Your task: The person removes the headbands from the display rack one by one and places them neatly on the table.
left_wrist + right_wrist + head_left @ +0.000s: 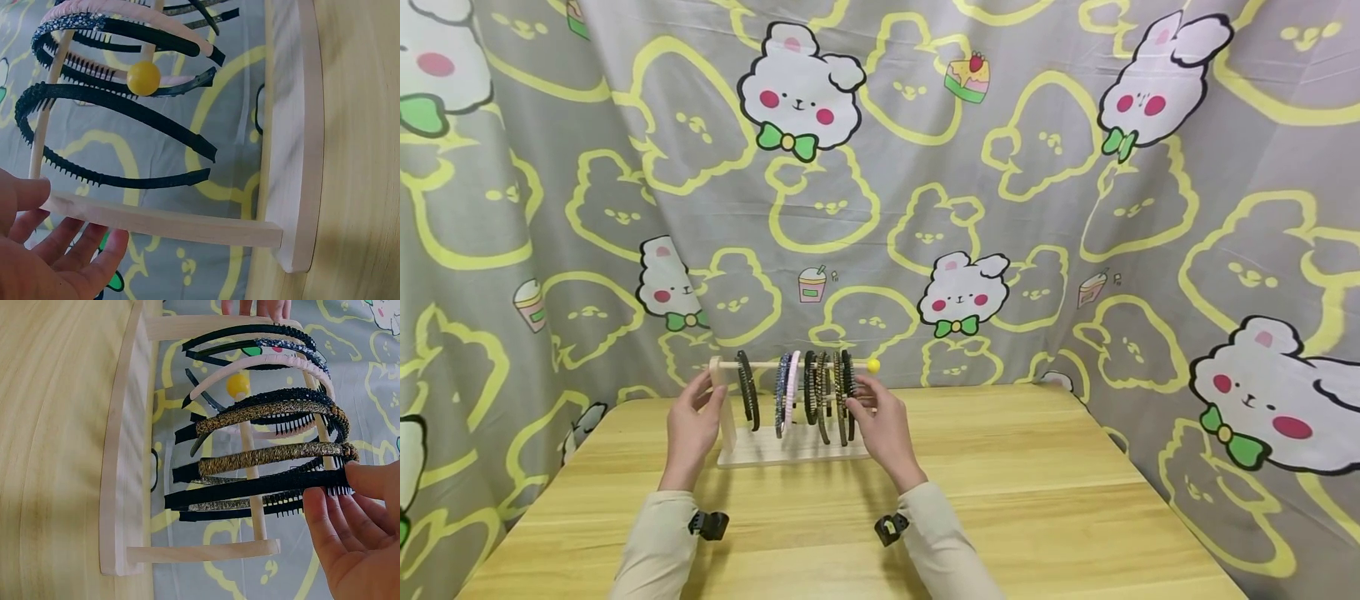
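A pale wooden headband stand [752,454] stands on the table, its top rod hung with several headbands. My left hand [692,421] grips the stand's left upright [169,224] near the top, thumb on one side and fingers on the other. At the rod's right end, my right hand [882,425] pinches a plain black headband [250,488] between thumb and fingers. Beside it hangs a gold-and-black headband [269,457]. A pink headband [250,370] and a blue glittery one [69,22] hang mid-rod; a black toothed headband [119,103] is nearest the left upright.
A yellow ball [873,365] caps a rod end on the right. The wood-grain table [1037,500] stretches out on both sides of the stand. Behind and around it hangs a grey curtain [880,225] with cartoon prints.
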{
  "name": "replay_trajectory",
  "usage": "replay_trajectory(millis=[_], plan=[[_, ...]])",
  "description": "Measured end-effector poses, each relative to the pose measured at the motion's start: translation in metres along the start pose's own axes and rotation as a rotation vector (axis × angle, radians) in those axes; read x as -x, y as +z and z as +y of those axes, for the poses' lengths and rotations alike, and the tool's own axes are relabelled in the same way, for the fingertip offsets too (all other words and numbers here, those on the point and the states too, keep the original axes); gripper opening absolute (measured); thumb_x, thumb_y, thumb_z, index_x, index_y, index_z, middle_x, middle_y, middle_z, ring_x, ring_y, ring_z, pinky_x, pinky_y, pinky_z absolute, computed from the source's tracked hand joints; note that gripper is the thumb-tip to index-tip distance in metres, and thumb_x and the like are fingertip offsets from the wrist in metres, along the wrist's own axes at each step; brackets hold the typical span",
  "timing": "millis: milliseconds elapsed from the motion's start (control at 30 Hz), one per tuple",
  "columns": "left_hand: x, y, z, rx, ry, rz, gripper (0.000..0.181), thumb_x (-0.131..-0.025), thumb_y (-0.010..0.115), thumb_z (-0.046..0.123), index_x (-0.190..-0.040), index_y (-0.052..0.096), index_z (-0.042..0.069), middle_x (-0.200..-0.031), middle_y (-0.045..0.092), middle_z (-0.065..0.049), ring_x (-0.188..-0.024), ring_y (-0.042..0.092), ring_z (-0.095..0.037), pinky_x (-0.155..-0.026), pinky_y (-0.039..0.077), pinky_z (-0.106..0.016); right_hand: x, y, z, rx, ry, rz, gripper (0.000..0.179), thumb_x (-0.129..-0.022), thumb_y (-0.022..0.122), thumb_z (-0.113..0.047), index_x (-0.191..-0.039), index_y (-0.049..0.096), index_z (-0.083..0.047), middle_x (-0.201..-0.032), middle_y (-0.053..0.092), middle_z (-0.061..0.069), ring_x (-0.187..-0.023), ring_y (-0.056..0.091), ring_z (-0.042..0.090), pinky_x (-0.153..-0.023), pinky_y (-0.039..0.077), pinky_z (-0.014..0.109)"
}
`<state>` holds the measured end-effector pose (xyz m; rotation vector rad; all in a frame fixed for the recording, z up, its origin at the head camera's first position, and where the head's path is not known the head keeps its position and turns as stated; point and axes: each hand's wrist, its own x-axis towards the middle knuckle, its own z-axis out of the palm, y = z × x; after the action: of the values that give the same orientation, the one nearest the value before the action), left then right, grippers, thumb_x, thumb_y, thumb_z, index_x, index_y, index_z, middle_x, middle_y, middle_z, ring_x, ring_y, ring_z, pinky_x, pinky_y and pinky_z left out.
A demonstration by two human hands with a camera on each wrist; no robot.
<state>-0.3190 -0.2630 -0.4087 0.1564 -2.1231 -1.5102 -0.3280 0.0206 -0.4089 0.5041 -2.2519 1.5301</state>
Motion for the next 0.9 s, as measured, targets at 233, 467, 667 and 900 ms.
replay_trajectory(millis=[233,467,667,900], plan=[[-0.001,0.0,-0.002,-0.019,-0.001,0.008,0.048,-0.101,0.055,0.025,-0.146,0.046,0.014,-0.143,0.052,-0.017,-0.127,0.051,-0.04,-0.102,0.046,-0.053,-0.002,-0.003,-0.005,-0.01,0.001,0.029,0.041,-0.095,0.065,-0.014,-0.134,0.057,-0.008,-0.114,0.069,0.009,-0.1,0.068,0.021,-0.082,0.057,0.026],[-0.003,0.001,-0.005,-0.039,-0.017,0.0,0.046,-0.101,0.054,0.024,-0.145,0.047,0.01,-0.142,0.052,-0.019,-0.126,0.052,-0.04,-0.1,0.047,-0.053,-0.003,-0.012,-0.01,-0.032,0.005,0.051,0.042,-0.094,0.066,-0.013,-0.135,0.057,-0.01,-0.116,0.068,0.009,-0.102,0.068,0.021,-0.084,0.056,0.025],[-0.002,0.0,-0.007,-0.054,-0.039,-0.022,0.047,-0.102,0.052,0.026,-0.146,0.045,0.01,-0.143,0.051,-0.02,-0.128,0.05,-0.041,-0.102,0.045,-0.055,-0.004,-0.018,-0.014,-0.046,0.004,0.056,0.041,-0.094,0.065,-0.01,-0.133,0.057,-0.008,-0.116,0.068,0.01,-0.104,0.067,0.022,-0.087,0.056,0.027],[-0.003,0.001,-0.009,-0.068,-0.032,-0.042,0.048,-0.102,0.052,0.025,-0.147,0.044,0.008,-0.142,0.05,-0.023,-0.127,0.05,-0.042,-0.103,0.044,-0.054,-0.006,-0.027,-0.018,-0.054,0.017,0.087,0.04,-0.094,0.065,-0.011,-0.134,0.057,-0.007,-0.116,0.068,0.011,-0.104,0.067,0.022,-0.085,0.056,0.025]])
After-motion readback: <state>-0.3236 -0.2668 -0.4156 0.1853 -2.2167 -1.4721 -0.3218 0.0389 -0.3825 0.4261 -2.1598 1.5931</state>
